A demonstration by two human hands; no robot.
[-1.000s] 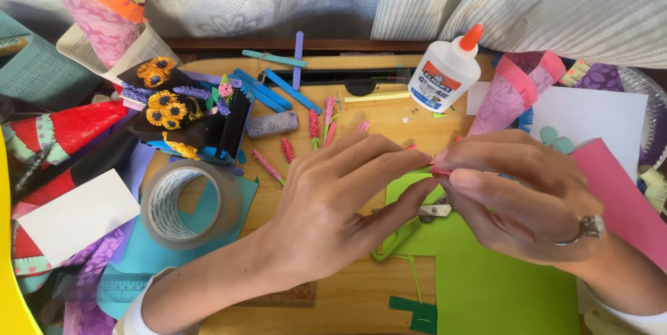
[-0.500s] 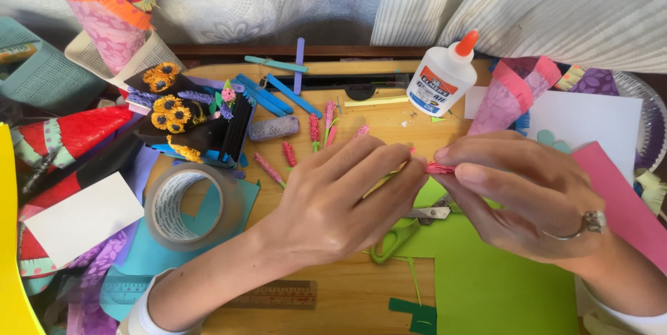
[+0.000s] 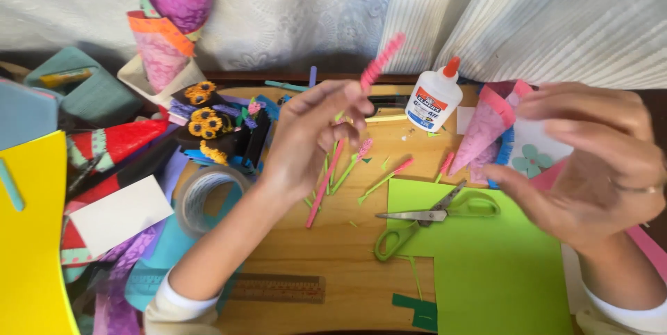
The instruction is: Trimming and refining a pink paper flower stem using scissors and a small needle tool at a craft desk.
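My left hand [image 3: 316, 137] is raised over the wooden board [image 3: 333, 252] and pinches a thin paper flower stick [image 3: 354, 123], pink fringed at the top with a pink and green stem hanging down. My right hand [image 3: 590, 158] hovers at the right, blurred, fingers spread, holding nothing. Green-handled scissors [image 3: 434, 220] lie shut below and between the hands, partly on a green paper sheet [image 3: 486, 265]. Several more small pink-tipped green stems [image 3: 389, 175] lie on the board behind the scissors.
A white glue bottle [image 3: 432, 99] with an orange cap stands at the back. A pink paper cone [image 3: 486, 127] lies beside it. A tape roll [image 3: 205, 196], a ruler [image 3: 278, 288], a white card [image 3: 119, 213], sunflower decorations [image 3: 203, 123] and yellow paper [image 3: 31, 238] crowd the left.
The hands, joined low over the board around a small pink piece, have come apart. My left hand lifted with the flower stick; my right hand drew away to the right, uncovering the scissors.
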